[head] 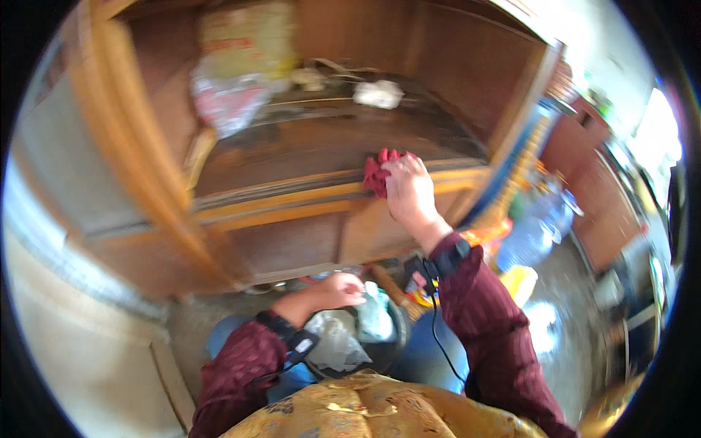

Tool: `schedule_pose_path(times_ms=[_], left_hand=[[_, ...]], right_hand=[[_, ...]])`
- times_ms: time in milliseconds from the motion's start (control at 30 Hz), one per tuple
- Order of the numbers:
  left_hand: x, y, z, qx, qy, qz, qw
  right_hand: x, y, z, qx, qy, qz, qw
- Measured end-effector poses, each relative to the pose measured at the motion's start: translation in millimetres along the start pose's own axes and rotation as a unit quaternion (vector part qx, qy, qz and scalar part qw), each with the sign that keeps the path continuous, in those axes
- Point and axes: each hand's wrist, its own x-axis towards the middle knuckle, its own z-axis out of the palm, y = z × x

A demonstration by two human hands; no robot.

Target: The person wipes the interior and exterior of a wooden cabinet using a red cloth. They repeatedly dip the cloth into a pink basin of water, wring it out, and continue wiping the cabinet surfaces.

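My right hand (409,186) grips a crumpled red cloth (375,176) and presses it on the front edge of a wooden cabinet's shelf (328,139). The shelf board is dark brown, with a lighter wooden rail (274,202) along its front. Lower down and to the left, my left hand (332,291) hangs with its fingers loosely curled and blurred. Below that hand stands a dark bucket (390,350) holding a whitish plastic bag (337,339) and a pale green one (375,315). Whether the left fingers hold anything is not plain.
Plastic bags (233,98), a white crumpled item (378,94) and a pale cord (334,68) lie at the shelf's back. A large clear plastic bottle (528,235) stands right of the cabinet, near a yellow item (518,283) on the floor. A thin black cable (438,334) hangs from my right wrist.
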Motion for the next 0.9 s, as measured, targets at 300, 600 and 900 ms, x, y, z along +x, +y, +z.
schedule_pose_path(times_ms=[300, 600, 900], left_hand=[[8, -18, 8, 0.046, 0.008, -0.209, 0.977], [-32, -10, -14, 0.036, 0.202, -0.164, 0.965], [-56, 12, -19, 0.134, 0.248, -0.069, 0.957]], right_hand=[[50, -156, 45, 0.085, -0.079, -0.097, 0.988], [56, -161, 73, 0.052, -0.101, -0.104, 0.988], [57, -161, 61, 0.066, -0.083, -0.114, 0.988]])
